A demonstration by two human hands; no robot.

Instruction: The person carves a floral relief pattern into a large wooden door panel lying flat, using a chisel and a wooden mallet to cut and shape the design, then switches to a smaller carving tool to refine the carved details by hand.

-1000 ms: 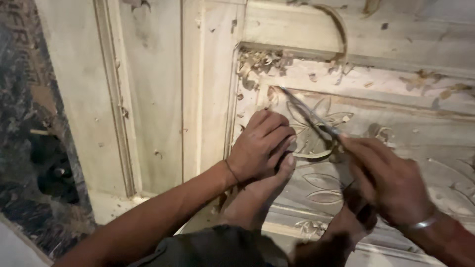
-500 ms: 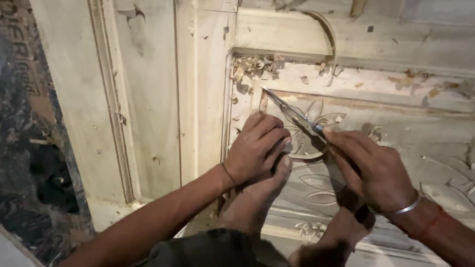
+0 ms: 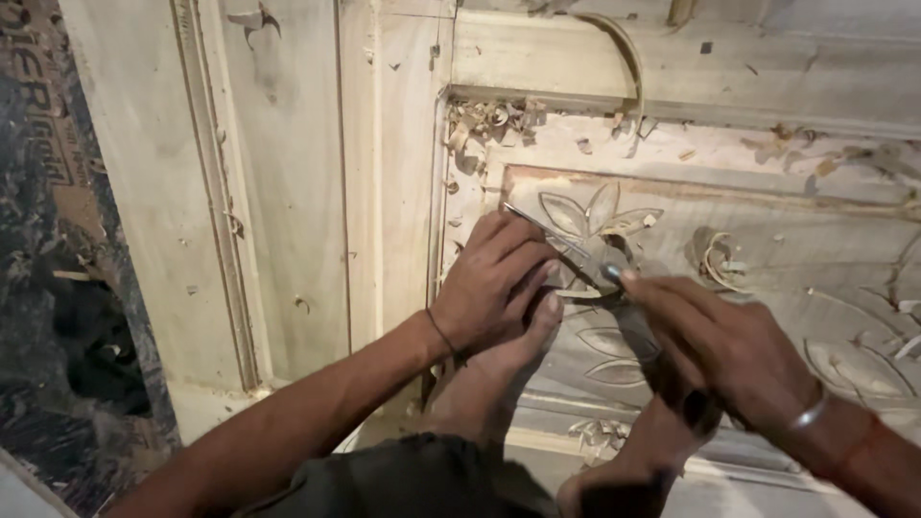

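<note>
A pale wooden door panel [image 3: 288,192] lies flat, with a leaf and flower pattern [image 3: 600,216] carved into its recessed field. My left hand [image 3: 494,278] presses on the carving and steadies the thin metal blade of a carving chisel [image 3: 552,235]. My right hand [image 3: 729,350] grips the chisel's handle, with the index finger stretched along it toward the blade. A silver bangle is on my right wrist. My bare feet [image 3: 489,384] rest on the panel just below both hands.
Curled wood shavings [image 3: 484,120] lie in the panel's upper corner and more shavings [image 3: 720,259] sit right of the carving. Dark printed sheeting [image 3: 58,288] covers the ground at the left. My dark trouser leg [image 3: 403,480] fills the bottom centre.
The chisel tip has shifted left and lower along the leaf carving. My right hand has slid with it; my left hand stays pressed in the same spot.
</note>
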